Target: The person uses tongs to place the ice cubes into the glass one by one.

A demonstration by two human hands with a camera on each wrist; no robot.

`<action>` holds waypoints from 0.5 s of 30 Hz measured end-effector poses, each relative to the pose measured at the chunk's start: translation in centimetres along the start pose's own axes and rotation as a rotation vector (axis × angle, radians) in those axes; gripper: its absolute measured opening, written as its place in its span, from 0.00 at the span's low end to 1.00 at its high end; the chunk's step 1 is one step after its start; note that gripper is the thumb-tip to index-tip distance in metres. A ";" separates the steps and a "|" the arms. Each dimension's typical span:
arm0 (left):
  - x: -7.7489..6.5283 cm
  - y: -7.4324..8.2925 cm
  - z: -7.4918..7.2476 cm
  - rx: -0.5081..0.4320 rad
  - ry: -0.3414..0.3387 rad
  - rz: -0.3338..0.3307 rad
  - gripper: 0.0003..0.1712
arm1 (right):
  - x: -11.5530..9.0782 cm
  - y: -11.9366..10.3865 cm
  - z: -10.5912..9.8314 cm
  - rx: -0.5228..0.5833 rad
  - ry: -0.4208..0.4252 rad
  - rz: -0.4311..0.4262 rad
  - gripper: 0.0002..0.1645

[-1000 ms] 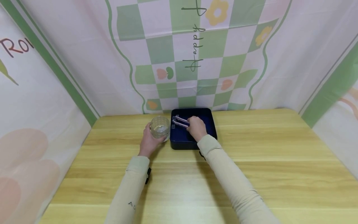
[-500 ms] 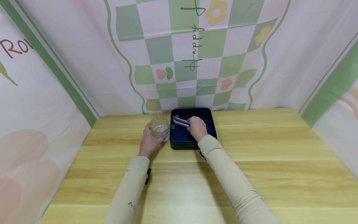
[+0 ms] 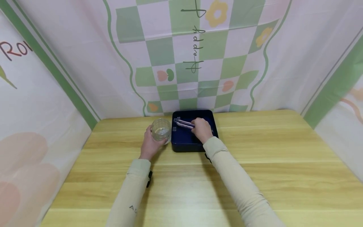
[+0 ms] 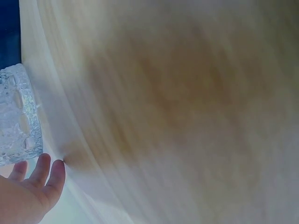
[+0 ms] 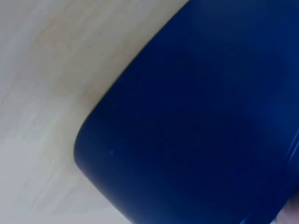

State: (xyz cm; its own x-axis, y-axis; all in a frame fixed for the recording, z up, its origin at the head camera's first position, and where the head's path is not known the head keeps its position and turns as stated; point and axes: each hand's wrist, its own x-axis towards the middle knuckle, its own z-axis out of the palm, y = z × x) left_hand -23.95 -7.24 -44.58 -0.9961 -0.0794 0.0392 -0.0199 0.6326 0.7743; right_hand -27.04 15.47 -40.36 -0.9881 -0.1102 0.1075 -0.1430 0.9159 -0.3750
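Note:
My left hand [image 3: 151, 143] grips a clear glass [image 3: 161, 130] on the table, thumb at its near right side and fingers along its left. In the left wrist view the glass [image 4: 18, 114] shows a bumpy, patterned wall, with fingertips of the left hand [image 4: 28, 193] against it. Over a dark blue tray [image 3: 184, 138], my right hand [image 3: 202, 129] holds pale tongs [image 3: 185, 124] that point left. Their tips are close together, at small clear cubes [image 3: 174, 129] along the tray's left side. Whether a cube sits between the tips is too small to tell.
The glass stands right beside the tray's left wall. Behind the tray, a patterned cloth [image 3: 187, 85] hangs at the back edge of the wooden table [image 3: 175, 189]. In the right wrist view the tray's blue outer wall [image 5: 187, 130] fills most of the picture.
The tongs' arms, spread apart a second ago, have come together near the cubes. My right hand has shifted slightly right. The left hand keeps its hold on the glass.

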 end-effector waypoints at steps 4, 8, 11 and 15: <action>0.0 0.0 0.0 0.000 0.000 -0.003 0.55 | -0.1 0.2 -0.2 0.016 -0.002 0.004 0.20; 0.0 0.0 0.0 -0.002 -0.005 -0.009 0.56 | -0.1 0.5 -0.4 0.030 0.009 -0.002 0.20; -0.1 0.1 0.0 -0.002 -0.005 -0.011 0.56 | 0.0 0.9 -0.7 0.038 0.026 -0.017 0.21; -0.1 0.1 0.0 0.000 -0.005 -0.006 0.56 | 0.0 1.3 -1.3 0.050 0.054 -0.039 0.21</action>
State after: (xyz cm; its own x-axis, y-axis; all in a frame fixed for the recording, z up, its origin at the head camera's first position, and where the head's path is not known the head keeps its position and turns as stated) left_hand -23.90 -7.18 -44.56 -0.9964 -0.0791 0.0311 -0.0260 0.6319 0.7746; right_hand -27.12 17.21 -39.66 -0.9773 -0.1233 0.1724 -0.1855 0.8909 -0.4146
